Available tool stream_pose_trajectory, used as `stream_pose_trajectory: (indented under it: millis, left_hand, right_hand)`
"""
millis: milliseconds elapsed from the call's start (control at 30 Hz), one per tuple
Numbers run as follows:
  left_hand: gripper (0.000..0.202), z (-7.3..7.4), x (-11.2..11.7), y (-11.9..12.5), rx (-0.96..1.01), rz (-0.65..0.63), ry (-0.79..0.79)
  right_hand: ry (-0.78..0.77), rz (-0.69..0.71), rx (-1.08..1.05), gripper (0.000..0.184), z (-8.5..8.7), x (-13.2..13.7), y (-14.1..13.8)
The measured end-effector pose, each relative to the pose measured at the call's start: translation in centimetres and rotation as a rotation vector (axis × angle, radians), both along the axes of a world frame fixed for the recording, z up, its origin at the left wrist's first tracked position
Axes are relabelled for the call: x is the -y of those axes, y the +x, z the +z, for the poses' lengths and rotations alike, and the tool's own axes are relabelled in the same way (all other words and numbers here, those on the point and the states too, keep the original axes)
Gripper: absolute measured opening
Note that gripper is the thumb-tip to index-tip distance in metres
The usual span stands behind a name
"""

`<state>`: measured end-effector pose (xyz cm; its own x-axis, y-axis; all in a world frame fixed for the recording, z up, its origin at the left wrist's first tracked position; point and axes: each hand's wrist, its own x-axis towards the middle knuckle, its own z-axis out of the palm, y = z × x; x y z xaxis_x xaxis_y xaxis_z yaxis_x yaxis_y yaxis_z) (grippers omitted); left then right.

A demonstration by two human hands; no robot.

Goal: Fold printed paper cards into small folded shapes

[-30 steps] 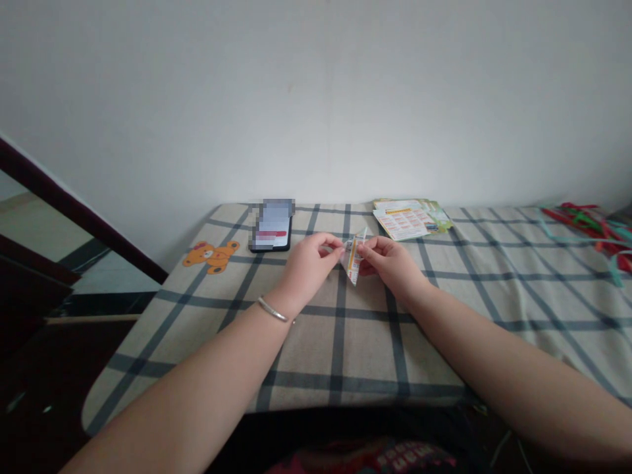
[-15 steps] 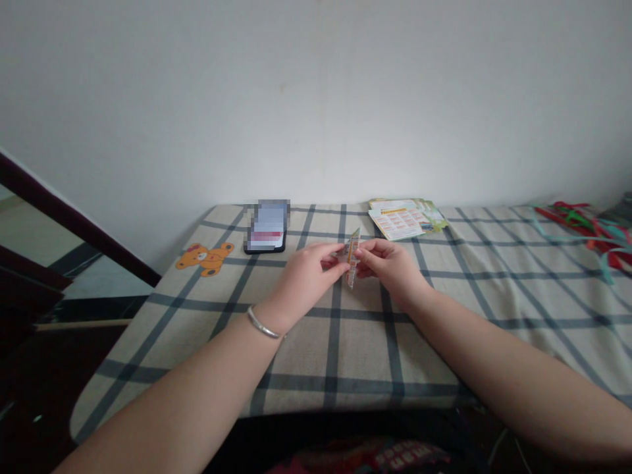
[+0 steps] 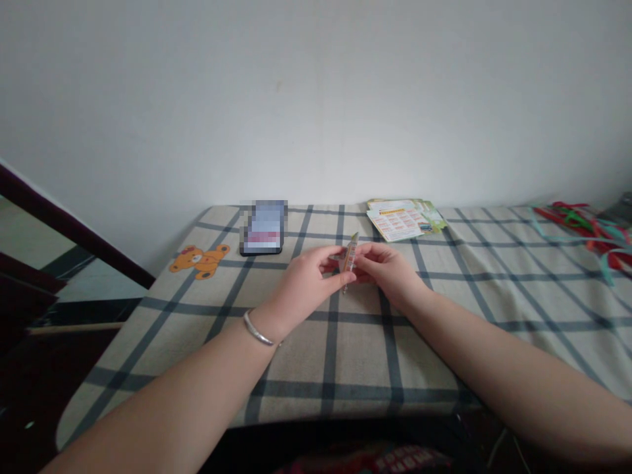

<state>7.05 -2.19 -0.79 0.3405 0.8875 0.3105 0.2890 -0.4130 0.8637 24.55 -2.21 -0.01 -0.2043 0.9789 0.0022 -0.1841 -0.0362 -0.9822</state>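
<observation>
A small printed paper card (image 3: pixel 351 255), folded or seen nearly edge-on, stands tilted between my hands above the checked cloth. My left hand (image 3: pixel 316 273), with a silver bangle (image 3: pixel 257 329) at the wrist, pinches its near side between thumb and fingers. From the right, my right hand (image 3: pixel 386 268) grips the same card, its fingers partly behind it. Beyond my hands, a fanned stack of similar printed cards (image 3: pixel 395 224) lies near the wall. A phone (image 3: pixel 265 227) with a blurred screen is to the left of my hands.
An orange teddy bear cutout (image 3: pixel 200 261) lies by the table's left edge. Red, green and pale blue ribbons (image 3: pixel 587 230) are heaped at the far right. The checked tablecloth (image 3: pixel 296 382) covers the table, which stands against a white wall (image 3: pixel 316 99).
The card has turned more edge-on and tilts more. My left thumb has shifted along its lower part. The whole view has moved slightly.
</observation>
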Motion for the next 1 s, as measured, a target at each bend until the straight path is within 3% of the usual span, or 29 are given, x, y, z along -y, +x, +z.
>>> stream_pose_trajectory:
  millis: [333,667,1000]
  left_hand:
    - [0.045,0.31,0.57,-0.01,-0.023,0.085,0.058]
    - [0.04,0.44,0.26,-0.05,0.039,0.015,-0.042]
    - [0.038,0.55,-0.11,0.06,0.121,-0.019,-0.125]
  right_hand:
    - [0.15,0.063,0.02,0.028,0.18,0.48,-0.18]
    - [0.136,0.037,0.178,0.032,0.44,0.36,-0.16]
    - [0.32,-0.138,0.433,0.015,0.43,0.44,0.18]
